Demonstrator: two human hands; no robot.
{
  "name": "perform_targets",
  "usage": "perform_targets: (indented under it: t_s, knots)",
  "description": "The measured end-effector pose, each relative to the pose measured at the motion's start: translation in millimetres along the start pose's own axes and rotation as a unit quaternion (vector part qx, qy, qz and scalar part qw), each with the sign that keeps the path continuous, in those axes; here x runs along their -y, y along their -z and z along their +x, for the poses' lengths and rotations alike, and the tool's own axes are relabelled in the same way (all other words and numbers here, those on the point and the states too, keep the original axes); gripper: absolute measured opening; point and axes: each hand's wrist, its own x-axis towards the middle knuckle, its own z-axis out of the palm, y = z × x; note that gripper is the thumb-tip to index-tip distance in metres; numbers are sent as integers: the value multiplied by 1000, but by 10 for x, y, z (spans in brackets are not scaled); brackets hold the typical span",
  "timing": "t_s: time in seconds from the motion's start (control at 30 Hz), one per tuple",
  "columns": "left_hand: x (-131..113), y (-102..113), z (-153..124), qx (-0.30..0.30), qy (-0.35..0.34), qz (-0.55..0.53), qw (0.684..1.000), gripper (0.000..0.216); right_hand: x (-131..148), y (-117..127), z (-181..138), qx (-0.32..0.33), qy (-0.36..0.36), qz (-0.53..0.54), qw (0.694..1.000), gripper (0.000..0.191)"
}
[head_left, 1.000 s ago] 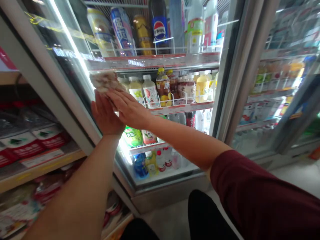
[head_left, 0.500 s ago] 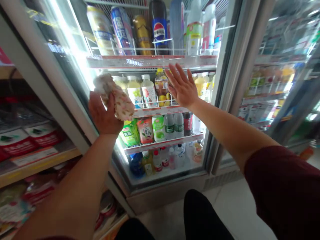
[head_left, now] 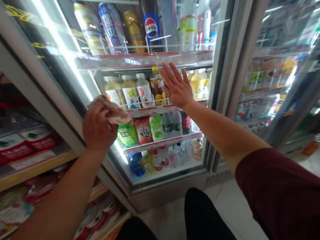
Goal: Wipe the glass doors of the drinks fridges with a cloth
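A crumpled pinkish cloth (head_left: pixel 116 113) is gripped in my left hand (head_left: pixel 98 125), its fingers bent around it. The cloth lies against or very close to the glass door (head_left: pixel 140 181) of a lit drinks fridge, near the left side. My right hand (head_left: pixel 177 88) is spread out with the fingers apart, palm toward the same door, and looks to be resting on the glass. Behind the glass, juice bottles (head_left: pixel 130 93) stand on the middle shelf, partly covered by my right hand.
A cola bottle (head_left: pixel 150 28) and tall cans stand on the top shelf, with drink pouches (head_left: pixel 143 130) lower down. To the left is a wooden-edged shelf (head_left: pixel 37 168) of packaged goods. Another glass-door fridge (head_left: pixel 267 86) adjoins at right. My knees (head_left: pixel 200 213) show below.
My left hand with the cloth has moved down and slightly left, and the cloth is bunched flatter. My right hand keeps its place on the door while the view shifts a little.
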Motion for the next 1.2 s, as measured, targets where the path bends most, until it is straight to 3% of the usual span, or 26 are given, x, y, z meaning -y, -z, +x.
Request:
perform_targets:
  t_s: [0.17,0.27,0.4,0.47,0.57,0.7,0.83,0.9,1.03,1.13,1.2]
  knots:
    - [-169,-161,113,-60,59,14,996,38,77,68,19,31,-22,-53,998,57]
    - [-307,-245,47,-80,50,3,996,55,168,148,44,78,-53,-115,989,60]
    - [-411,-282,-15,49,47,13,998,108,228,197,60,100,-61,-155,981,62]
    - [-409,-258,-31,105,50,5,993,113,220,189,58,98,-60,-158,981,62]
    - [-377,-163,-31,121,37,-18,992,102,192,164,50,94,-57,-158,981,62]
    - [-395,-27,120,55,35,-6,998,71,177,151,46,92,-53,-154,982,62]
    - [-506,-51,415,-14,122,11,992,45,183,151,46,94,-56,-152,982,62]
    - [-577,-135,472,-36,153,7,987,56,183,149,44,95,-57,-155,982,62]
    - [-742,-384,139,6,166,-7,986,74,173,139,39,88,-51,-156,982,62]
    - [-814,-528,-291,81,129,-1,988,74,173,138,40,89,-52,-155,982,63]
    - [-782,-544,-427,107,99,4,989,76,182,145,44,92,-56,-156,982,62]
